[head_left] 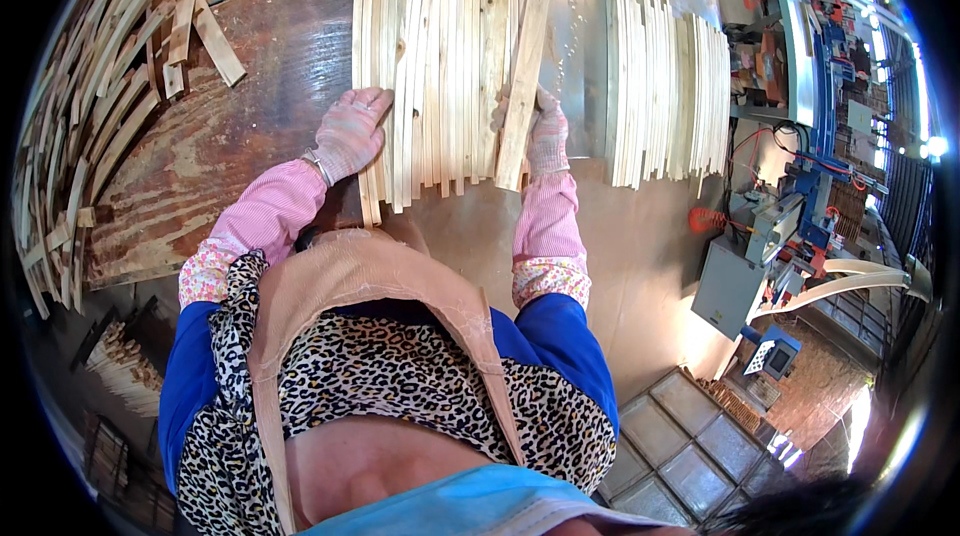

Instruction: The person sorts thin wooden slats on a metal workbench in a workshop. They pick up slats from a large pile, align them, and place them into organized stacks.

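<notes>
A row of pale wooden strips (440, 66) lies side by side in front of me, their near ends uneven. My left hand (350, 133), in a pinkish knitted glove, is closed against the row's left edge, its fingertips partly hidden. At the right edge, a broader wooden strip (523, 81) lies tilted over the others. My right hand (548, 131), gloved alike, grips that strip, with fingers showing on both sides of it. Pink striped sleeve covers reach both wrists.
Right of the row stands a second stack of strips (668, 91) on the metal table (590, 226). A large heap of loose strips (110, 66) borders the brown wooden board (270, 66) at left. Machinery with a grey box (725, 281) and hoses lines the right side.
</notes>
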The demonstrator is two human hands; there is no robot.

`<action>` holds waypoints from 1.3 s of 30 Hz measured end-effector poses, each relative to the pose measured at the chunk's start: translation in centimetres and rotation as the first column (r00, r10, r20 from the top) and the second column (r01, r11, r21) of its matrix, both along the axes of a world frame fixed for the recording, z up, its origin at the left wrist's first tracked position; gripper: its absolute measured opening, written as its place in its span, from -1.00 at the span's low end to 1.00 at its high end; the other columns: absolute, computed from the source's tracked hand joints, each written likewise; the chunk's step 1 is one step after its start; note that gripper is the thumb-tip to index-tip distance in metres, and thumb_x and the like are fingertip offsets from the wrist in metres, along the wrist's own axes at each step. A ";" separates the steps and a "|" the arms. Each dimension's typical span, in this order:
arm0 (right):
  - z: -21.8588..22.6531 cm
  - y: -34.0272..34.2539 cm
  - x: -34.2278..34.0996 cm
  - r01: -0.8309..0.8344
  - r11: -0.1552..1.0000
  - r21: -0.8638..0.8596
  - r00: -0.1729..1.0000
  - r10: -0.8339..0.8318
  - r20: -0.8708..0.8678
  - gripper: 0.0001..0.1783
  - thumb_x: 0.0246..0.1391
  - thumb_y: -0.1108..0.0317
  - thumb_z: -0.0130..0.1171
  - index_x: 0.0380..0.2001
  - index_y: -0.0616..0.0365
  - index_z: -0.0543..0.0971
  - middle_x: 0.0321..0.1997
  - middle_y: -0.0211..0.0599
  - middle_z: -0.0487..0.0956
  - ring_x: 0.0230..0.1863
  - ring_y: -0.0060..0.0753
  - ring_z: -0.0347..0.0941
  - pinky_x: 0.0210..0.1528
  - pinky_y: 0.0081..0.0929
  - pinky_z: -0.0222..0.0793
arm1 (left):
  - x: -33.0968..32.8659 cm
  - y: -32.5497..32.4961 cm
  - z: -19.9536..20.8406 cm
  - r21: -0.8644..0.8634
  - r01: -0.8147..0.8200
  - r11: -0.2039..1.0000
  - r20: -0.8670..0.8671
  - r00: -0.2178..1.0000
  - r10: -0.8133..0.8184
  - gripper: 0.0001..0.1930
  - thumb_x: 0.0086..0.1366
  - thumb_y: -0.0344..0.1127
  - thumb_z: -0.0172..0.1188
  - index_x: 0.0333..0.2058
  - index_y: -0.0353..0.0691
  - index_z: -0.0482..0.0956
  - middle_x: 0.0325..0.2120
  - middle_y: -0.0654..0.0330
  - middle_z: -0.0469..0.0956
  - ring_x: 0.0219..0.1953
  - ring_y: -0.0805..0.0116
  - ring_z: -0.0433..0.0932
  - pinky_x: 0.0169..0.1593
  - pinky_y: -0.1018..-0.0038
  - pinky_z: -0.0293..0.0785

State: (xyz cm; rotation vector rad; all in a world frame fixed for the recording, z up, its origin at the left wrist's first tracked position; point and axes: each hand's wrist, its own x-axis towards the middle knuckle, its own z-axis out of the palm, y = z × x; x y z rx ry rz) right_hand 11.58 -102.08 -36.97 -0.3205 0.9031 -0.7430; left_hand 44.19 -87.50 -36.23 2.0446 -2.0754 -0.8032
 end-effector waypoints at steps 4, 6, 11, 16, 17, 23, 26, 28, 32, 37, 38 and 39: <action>-1.6 0.0 0.5 0.084 0.992 0.096 0.995 -0.078 -0.063 -0.34 0.40 -0.05 -0.10 0.11 0.44 0.51 -0.16 0.13 0.64 -0.30 0.11 0.58 -0.28 0.11 0.56 | 0.0 -0.2 0.0 0.012 0.014 1.000 -0.010 1.000 -0.013 -0.32 0.28 -0.26 0.19 0.40 -0.13 0.31 0.30 0.04 0.37 0.37 -0.08 0.30 0.45 0.13 0.26; -1.4 0.5 0.6 0.070 0.997 0.022 0.987 -0.066 -0.146 -0.44 0.40 0.06 0.01 0.07 0.45 0.54 -0.14 0.07 0.65 -0.26 0.04 0.62 -0.25 0.00 0.60 | 0.1 -0.1 0.1 0.018 0.012 1.000 -0.012 1.000 -0.011 -0.32 0.28 -0.26 0.19 0.40 -0.12 0.31 0.30 0.05 0.37 0.37 -0.08 0.30 0.45 0.12 0.26; -0.9 1.1 0.9 -0.022 0.949 -0.315 0.841 -0.153 -0.518 -0.50 0.36 0.31 0.21 0.25 0.40 0.51 0.05 -0.09 0.68 -0.06 -0.27 0.67 0.00 -0.30 0.62 | -0.1 -0.2 0.7 0.000 0.002 1.000 -0.002 1.000 -0.002 -0.33 0.28 -0.26 0.19 0.39 -0.11 0.33 0.29 0.06 0.38 0.36 -0.07 0.31 0.45 0.13 0.27; 0.7 0.2 0.3 -0.121 0.899 -0.420 0.734 -0.204 -0.648 -0.44 0.40 0.38 0.19 0.37 0.41 0.42 0.26 -0.08 0.60 0.22 -0.35 0.54 0.27 -0.44 0.42 | 0.0 -0.1 0.0 -0.004 0.002 1.000 -0.002 1.000 -0.002 -0.34 0.27 -0.26 0.20 0.37 -0.10 0.35 0.28 0.08 0.40 0.34 -0.06 0.33 0.43 0.13 0.28; 0.5 0.0 0.1 -0.114 0.894 -0.433 0.725 -0.223 -0.651 -0.45 0.41 0.37 0.19 0.36 0.42 0.42 0.26 -0.08 0.60 0.22 -0.35 0.54 0.27 -0.44 0.42 | 0.0 0.0 0.0 -0.016 0.002 1.000 -0.001 1.000 -0.002 -0.34 0.27 -0.26 0.20 0.37 -0.10 0.36 0.28 0.08 0.40 0.33 -0.06 0.34 0.43 0.14 0.29; -0.4 2.3 2.9 -0.301 0.858 -0.417 0.503 -0.229 -0.833 -0.36 0.34 0.17 0.28 0.35 0.34 0.46 0.25 0.04 0.62 0.20 -0.19 0.59 0.26 -0.37 0.45 | 0.3 0.1 -0.6 -0.111 0.025 0.994 -0.001 1.000 -0.025 -0.38 0.24 -0.29 0.16 0.32 -0.14 0.42 0.23 0.08 0.46 0.28 -0.02 0.40 0.39 0.20 0.36; 0.7 3.5 4.7 -0.609 0.784 -0.116 -0.019 -0.161 -0.987 -0.30 0.30 0.00 0.27 0.36 0.19 0.49 0.17 0.07 0.64 0.14 -0.01 0.59 0.26 -0.21 0.45 | 0.5 0.2 -0.6 -0.104 0.025 0.994 -0.009 1.000 -0.026 -0.39 0.24 -0.29 0.15 0.30 -0.16 0.44 0.23 0.07 0.46 0.27 -0.01 0.41 0.38 0.20 0.36; -0.3 3.8 4.7 -0.663 0.742 -0.098 -0.122 -0.237 -0.964 -0.27 0.25 -0.11 0.24 0.35 0.10 0.51 0.13 0.08 0.62 0.13 0.13 0.54 0.26 -0.09 0.41 | 0.4 0.3 -0.1 -0.109 0.024 0.994 -0.009 1.000 -0.025 -0.40 0.25 -0.30 0.14 0.30 -0.16 0.43 0.21 0.09 0.47 0.26 0.02 0.41 0.37 0.20 0.38; -1.5 4.5 5.5 -0.741 0.669 -0.065 -0.206 -0.318 -0.925 -0.25 0.26 -0.05 0.22 0.39 0.16 0.42 0.15 0.17 0.60 0.16 0.21 0.51 0.23 -0.03 0.44 | 0.4 -0.1 0.3 -0.037 0.024 0.999 -0.043 0.999 -0.025 -0.36 0.26 -0.26 0.18 0.34 -0.15 0.39 0.26 0.09 0.43 0.28 0.00 0.38 0.40 0.16 0.32; 2.1 4.6 8.7 -0.688 0.725 0.010 -0.182 -0.159 -0.970 -0.18 0.26 0.10 0.23 0.47 0.20 0.25 0.25 0.24 0.52 0.16 0.24 0.52 0.21 0.03 0.45 | 0.2 0.5 -0.5 -0.153 -0.007 0.988 -0.045 0.999 0.000 -0.43 0.23 -0.31 0.17 0.26 -0.13 0.45 0.14 0.13 0.48 0.21 0.04 0.44 0.32 0.18 0.41; 2.5 4.4 9.1 -0.675 0.738 0.016 -0.174 -0.139 -0.975 -0.16 0.25 0.11 0.24 0.48 0.22 0.24 0.26 0.25 0.51 0.16 0.24 0.52 0.21 0.03 0.45 | 0.4 0.6 -0.7 -0.153 -0.013 0.988 -0.038 0.999 0.008 -0.43 0.23 -0.32 0.17 0.26 -0.13 0.44 0.14 0.13 0.48 0.21 0.04 0.44 0.32 0.18 0.41; 1.3 4.2 8.1 -0.668 0.738 -0.097 -0.051 -0.175 -0.983 -0.06 0.15 0.14 0.33 0.50 0.22 0.19 0.36 0.24 0.45 0.26 0.22 0.49 0.28 -0.03 0.43 | 0.3 0.4 -0.8 -0.156 -0.007 0.988 -0.037 0.999 0.001 -0.43 0.23 -0.32 0.17 0.26 -0.13 0.44 0.14 0.13 0.48 0.22 0.04 0.44 0.32 0.18 0.41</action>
